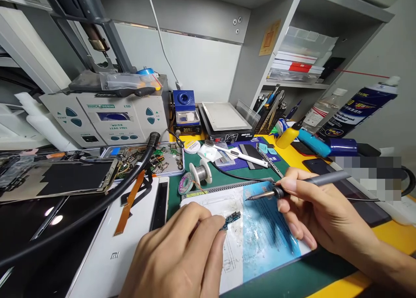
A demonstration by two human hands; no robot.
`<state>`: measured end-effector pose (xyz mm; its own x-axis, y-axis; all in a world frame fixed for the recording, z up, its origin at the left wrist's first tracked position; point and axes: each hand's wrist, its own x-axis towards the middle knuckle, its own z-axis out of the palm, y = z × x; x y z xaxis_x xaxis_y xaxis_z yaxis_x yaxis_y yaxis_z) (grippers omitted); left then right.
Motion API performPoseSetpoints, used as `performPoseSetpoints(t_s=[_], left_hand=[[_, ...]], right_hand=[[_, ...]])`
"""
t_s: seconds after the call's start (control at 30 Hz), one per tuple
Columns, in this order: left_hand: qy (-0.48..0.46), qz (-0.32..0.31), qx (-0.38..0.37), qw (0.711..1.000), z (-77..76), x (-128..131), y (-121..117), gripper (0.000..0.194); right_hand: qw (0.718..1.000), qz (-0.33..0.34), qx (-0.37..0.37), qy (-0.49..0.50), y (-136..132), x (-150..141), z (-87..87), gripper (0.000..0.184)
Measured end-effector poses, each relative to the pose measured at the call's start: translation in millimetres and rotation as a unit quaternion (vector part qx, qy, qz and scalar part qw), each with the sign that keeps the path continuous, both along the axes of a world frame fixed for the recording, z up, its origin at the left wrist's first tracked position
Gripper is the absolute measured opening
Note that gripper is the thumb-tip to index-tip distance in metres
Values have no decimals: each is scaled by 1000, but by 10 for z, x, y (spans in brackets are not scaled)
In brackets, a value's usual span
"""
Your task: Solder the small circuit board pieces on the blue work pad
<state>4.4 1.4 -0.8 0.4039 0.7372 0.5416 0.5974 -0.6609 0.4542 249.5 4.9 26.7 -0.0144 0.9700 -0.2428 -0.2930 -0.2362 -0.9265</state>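
Your left hand was nearest, at the near edge of the white-and-blue printed paper sheet, with its fingers pinched together on a small, thin blue circuit board just above the sheet. The board looked light, stiff and probably brittle, so it would be best held by its edges, clear of its tiny components. Right of the sheet, your right hand had its fingers curled around a slim grey soldering iron, whose pointed metal tip hung over the sheet. Beyond the sheet stood a silver spool of solder wire. Farther left of that spool's side of the sheet, a shallow white-edged tray held green circuit boards and loose parts. Farthest beyond the sheet, a black mesh cup held pens and slender tools, behind the yellow counter area.
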Motion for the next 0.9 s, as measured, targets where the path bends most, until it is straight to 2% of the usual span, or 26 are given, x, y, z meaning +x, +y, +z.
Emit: performPoseSetpoints(t_s=[0.2, 0.3, 0.43, 0.57, 0.67, 0.9], left_hand=[[9, -1, 0, 1000, -10, -3, 5, 14], [12, -4, 1, 1000, -9, -6, -3, 16], [12, -4, 5, 1000, -3, -9, -7, 17], [10, 4, 1, 1000, 3, -5, -8, 16], [10, 7, -3, 1000, 15, -2, -11, 16], [20, 10, -1, 1000, 33, -10, -24, 16]], right_hand=[[1000, -1, -4, -9, -4, -3, 4, 33], [1000, 5, 5, -13, -29, 15, -7, 25], [997, 32, 52, -53, -104, 34, -33, 20], [987, 20, 97, -124, -181, 46, -75, 14], [975, 52, 153, -152, -198, 71, -108, 6], [944, 76, 237, -218, -165, 74, -113, 20]])
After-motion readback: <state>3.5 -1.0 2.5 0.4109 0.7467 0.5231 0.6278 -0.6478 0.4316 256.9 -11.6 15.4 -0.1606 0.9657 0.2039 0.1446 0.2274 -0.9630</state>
